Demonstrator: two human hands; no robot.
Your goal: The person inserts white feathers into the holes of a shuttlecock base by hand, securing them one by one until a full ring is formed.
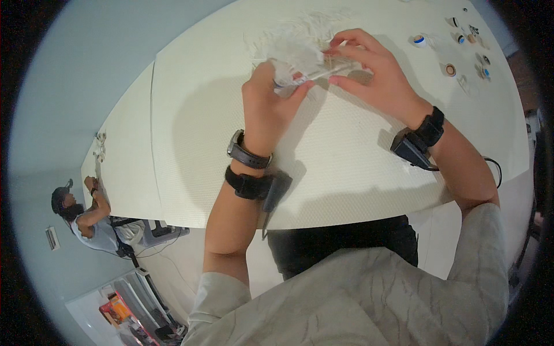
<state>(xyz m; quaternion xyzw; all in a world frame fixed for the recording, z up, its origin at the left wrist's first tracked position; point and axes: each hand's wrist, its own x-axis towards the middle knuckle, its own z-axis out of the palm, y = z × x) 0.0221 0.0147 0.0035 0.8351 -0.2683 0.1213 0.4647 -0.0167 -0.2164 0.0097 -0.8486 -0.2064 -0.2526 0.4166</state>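
My left hand (271, 95) is closed on a crumpled, see-through plastic bag (294, 52), its thumb pressed along the near edge. Something small with a blue mark shows by that thumb, too blurred to name. To the right of the bag is my right hand (375, 69), its thumb and fingers apart. Its fingertips reach the bag's right edge, and a pale strip-like fold runs toward the gap between them. Behind and around the bag, a loose heap of thin white strips (323, 23) lies on the white table (346, 161).
Several small round pieces, among them a blue-and-white one (419, 40) and a brown one (450, 70), lie at the table's far right. Black devices are strapped to both wrists, with a cable at the right. Another person (86, 213) sits at the far left by more white pieces (100, 147).
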